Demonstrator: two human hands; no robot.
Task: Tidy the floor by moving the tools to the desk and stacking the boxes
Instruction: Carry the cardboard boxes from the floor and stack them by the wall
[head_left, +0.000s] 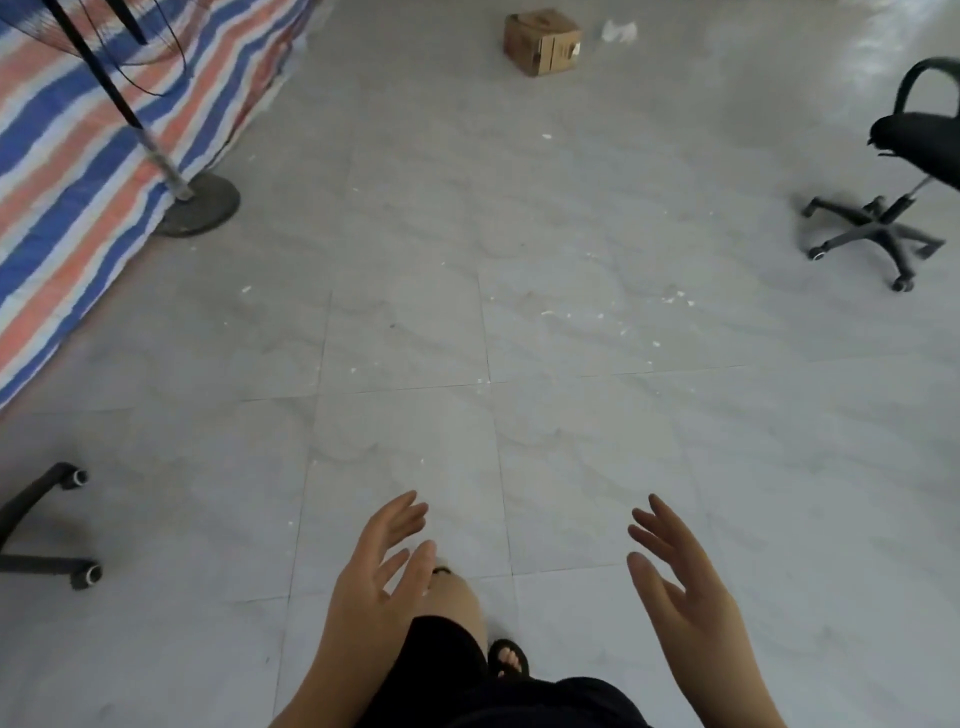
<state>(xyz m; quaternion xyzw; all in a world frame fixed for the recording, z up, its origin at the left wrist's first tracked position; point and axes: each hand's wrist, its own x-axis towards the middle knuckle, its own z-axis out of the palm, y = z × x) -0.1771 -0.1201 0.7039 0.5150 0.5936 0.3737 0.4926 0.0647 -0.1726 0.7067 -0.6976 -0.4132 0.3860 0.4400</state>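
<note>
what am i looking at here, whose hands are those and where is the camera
There is no machine here. The one picture comes from a wide-angle camera worn on a person's head, looking forward and down, so the hands at the bottom are that person's own. The left hand and right hand are both open, fingers spread, holding nothing. Below them you see a leg in dark shorts and a sandalled foot.

On the grey tiled floor, far ahead, sits a cardboard box. A fan stand stands at the left beside a striped tarp. An office chair is at the right, and another chair's wheeled legs show at the lower left.
</note>
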